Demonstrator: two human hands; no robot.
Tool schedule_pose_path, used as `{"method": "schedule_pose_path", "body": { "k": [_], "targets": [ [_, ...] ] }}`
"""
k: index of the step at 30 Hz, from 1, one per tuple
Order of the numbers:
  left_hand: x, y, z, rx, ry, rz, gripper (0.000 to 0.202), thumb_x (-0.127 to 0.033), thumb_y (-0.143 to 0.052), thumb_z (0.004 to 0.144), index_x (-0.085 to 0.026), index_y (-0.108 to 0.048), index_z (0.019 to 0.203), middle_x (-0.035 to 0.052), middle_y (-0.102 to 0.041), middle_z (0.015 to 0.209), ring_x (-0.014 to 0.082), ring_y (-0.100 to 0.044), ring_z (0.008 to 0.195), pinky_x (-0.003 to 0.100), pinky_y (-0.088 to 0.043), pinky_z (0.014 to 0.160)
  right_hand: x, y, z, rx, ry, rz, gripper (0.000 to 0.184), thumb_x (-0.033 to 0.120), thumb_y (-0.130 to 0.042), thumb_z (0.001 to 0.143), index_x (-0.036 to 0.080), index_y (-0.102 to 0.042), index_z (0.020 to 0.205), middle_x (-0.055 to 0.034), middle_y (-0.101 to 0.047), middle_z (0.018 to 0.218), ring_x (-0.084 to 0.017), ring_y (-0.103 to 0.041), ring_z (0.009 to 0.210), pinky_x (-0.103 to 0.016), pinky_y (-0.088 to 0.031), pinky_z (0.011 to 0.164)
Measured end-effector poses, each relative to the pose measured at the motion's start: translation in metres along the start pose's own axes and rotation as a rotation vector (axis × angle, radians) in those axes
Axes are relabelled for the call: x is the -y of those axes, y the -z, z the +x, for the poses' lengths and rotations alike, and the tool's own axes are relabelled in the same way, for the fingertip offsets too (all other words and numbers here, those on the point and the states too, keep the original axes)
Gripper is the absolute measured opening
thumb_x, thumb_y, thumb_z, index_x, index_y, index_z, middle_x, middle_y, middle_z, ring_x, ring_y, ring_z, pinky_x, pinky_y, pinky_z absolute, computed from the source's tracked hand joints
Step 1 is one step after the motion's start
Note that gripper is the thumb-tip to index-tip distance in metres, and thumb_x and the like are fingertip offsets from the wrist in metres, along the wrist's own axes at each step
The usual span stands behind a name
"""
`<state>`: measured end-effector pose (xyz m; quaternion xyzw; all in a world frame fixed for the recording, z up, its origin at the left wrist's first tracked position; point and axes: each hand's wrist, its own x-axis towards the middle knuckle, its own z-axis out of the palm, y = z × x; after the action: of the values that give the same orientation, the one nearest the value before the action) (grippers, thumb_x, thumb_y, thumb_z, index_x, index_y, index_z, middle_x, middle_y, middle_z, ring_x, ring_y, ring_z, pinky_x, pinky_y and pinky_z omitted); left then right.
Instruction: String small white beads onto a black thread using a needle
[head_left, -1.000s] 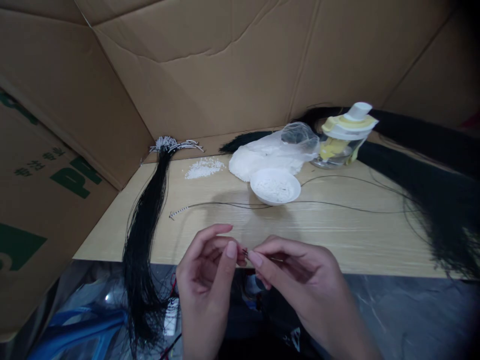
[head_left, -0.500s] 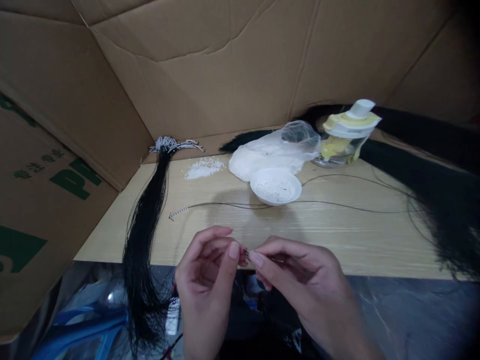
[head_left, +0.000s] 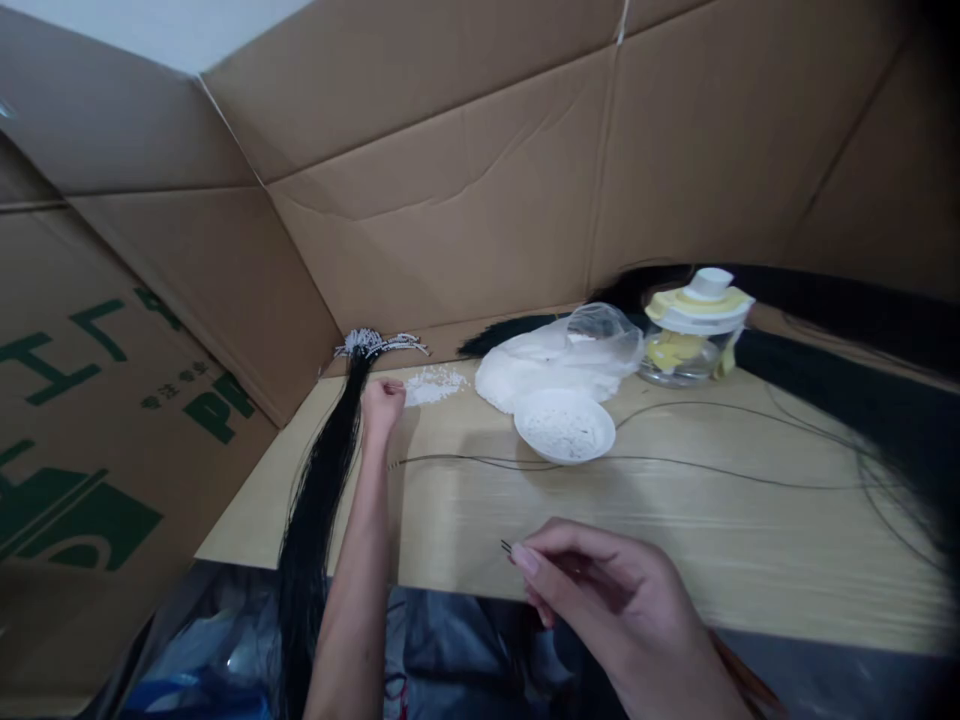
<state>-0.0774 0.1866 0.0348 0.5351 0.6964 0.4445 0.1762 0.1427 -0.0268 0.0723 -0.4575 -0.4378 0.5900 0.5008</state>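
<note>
My left hand [head_left: 383,404] reaches to the back left, at the left edge of a loose pile of small white beads [head_left: 433,386]. Its fingers are curled closed, and their tips are too small to show what they hold. Near the table's front edge, my right hand [head_left: 592,585] pinches thin black cords [head_left: 506,547] between thumb and forefinger, two short ends poking out to the left. Behind my left hand, a bundle of long black cords [head_left: 330,470] with beaded white ends hangs over the front edge. My left forearm partly hides a loose cord's beaded tip.
A white bowl [head_left: 564,428] of small white pieces stands before a plastic bag [head_left: 540,365] of white material. Behind it is a clear jar [head_left: 694,330] with a yellow-white lid. More black cords [head_left: 832,385] lie right. Cardboard walls [head_left: 450,200] enclose the back and left.
My left hand has left the right one and moved forward and left to the bead pile. My right hand still holds the cords. The view has tilted upward.
</note>
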Motion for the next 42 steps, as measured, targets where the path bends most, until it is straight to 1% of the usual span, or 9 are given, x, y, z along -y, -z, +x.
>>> {"method": "schedule_pose_path", "body": {
  "k": [2,5,9,12,15,20,30,37,42],
  "targets": [
    [0.013,-0.01,0.014,0.079,0.002,0.058,0.025,-0.032,-0.061,0.09,-0.013,-0.062,0.107,0.0071,-0.066,0.105,0.0186,-0.065,0.089,0.038,-0.057,0.078,0.003,0.001,-0.003,-0.019,-0.002,0.015,0.028,0.039,-0.071,0.075,0.016,-0.065,0.062,0.0015,-0.051,0.055,-0.012,-0.047,0.055,-0.023,-0.039,0.054],
    [0.032,-0.021,0.021,0.176,-0.023,0.114,0.026,-0.032,-0.061,0.091,-0.014,-0.062,0.11,0.0076,-0.065,0.108,0.0192,-0.065,0.091,0.039,-0.057,0.08,0.002,0.004,-0.005,-0.021,-0.003,0.029,0.028,0.038,-0.073,0.074,0.016,-0.064,0.059,0.0015,-0.051,0.054,-0.012,-0.047,0.054,-0.023,-0.039,0.054],
    [0.05,-0.028,0.028,0.241,-0.065,0.171,0.027,-0.031,-0.061,0.09,-0.014,-0.061,0.111,0.0081,-0.065,0.11,0.0201,-0.064,0.094,0.04,-0.056,0.081,-0.002,0.008,-0.006,-0.049,-0.02,0.071,0.026,0.038,-0.076,0.071,0.016,-0.067,0.061,0.001,-0.054,0.055,-0.012,-0.048,0.054,-0.022,-0.039,0.054],
    [0.055,-0.031,0.033,0.268,-0.095,0.204,0.027,-0.032,-0.061,0.09,-0.014,-0.061,0.111,0.0081,-0.065,0.11,0.0202,-0.064,0.095,0.04,-0.056,0.082,-0.003,0.008,-0.006,-0.058,-0.038,0.106,0.024,0.036,-0.078,0.07,0.016,-0.068,0.062,0.0011,-0.055,0.055,-0.011,-0.049,0.055,-0.02,-0.041,0.054],
    [0.055,-0.032,0.034,0.284,-0.134,0.232,0.027,-0.032,-0.06,0.091,-0.014,-0.062,0.111,0.0082,-0.065,0.11,0.0199,-0.064,0.094,0.04,-0.056,0.082,-0.003,0.008,-0.005,-0.058,-0.048,0.108,0.022,0.034,-0.079,0.069,0.016,-0.068,0.063,0.0017,-0.055,0.055,-0.01,-0.049,0.054,-0.019,-0.041,0.054],
    [0.05,-0.029,0.031,0.301,-0.191,0.285,0.026,-0.033,-0.059,0.091,-0.015,-0.062,0.109,0.0082,-0.065,0.11,0.02,-0.064,0.096,0.041,-0.055,0.084,-0.003,0.008,-0.005,-0.057,-0.032,0.068,0.026,0.039,-0.076,0.072,0.016,-0.067,0.063,0.002,-0.054,0.056,-0.01,-0.048,0.055,-0.019,-0.04,0.054],
    [0.05,-0.019,0.036,0.276,-0.184,0.278,0.027,-0.033,-0.06,0.091,-0.014,-0.062,0.109,0.0082,-0.065,0.11,0.0207,-0.064,0.097,0.042,-0.055,0.084,-0.002,0.007,-0.006,-0.025,-0.045,0.004,0.026,0.041,-0.074,0.074,0.018,-0.067,0.064,0.0009,-0.053,0.058,-0.012,-0.049,0.057,-0.022,-0.04,0.055],
    [0.05,-0.018,0.032,0.276,-0.14,0.139,0.024,-0.033,-0.061,0.09,-0.013,-0.063,0.104,0.0069,-0.067,0.104,0.0188,-0.065,0.09,0.039,-0.056,0.08,-0.004,0.003,-0.006,-0.01,-0.047,-0.001,0.026,0.041,-0.073,0.075,0.019,-0.066,0.064,0.0016,-0.052,0.058,-0.012,-0.048,0.056,-0.022,-0.04,0.054],
    [0.034,-0.011,0.029,0.214,-0.109,-0.1,0.022,-0.03,-0.062,0.09,-0.012,-0.064,0.102,0.0064,-0.067,0.102,0.0181,-0.065,0.088,0.038,-0.056,0.079,-0.003,0.003,-0.006,-0.03,-0.045,-0.002,0.025,0.041,-0.073,0.074,0.019,-0.066,0.063,0.002,-0.052,0.057,-0.011,-0.048,0.055,-0.02,-0.041,0.054]
  ]
}}
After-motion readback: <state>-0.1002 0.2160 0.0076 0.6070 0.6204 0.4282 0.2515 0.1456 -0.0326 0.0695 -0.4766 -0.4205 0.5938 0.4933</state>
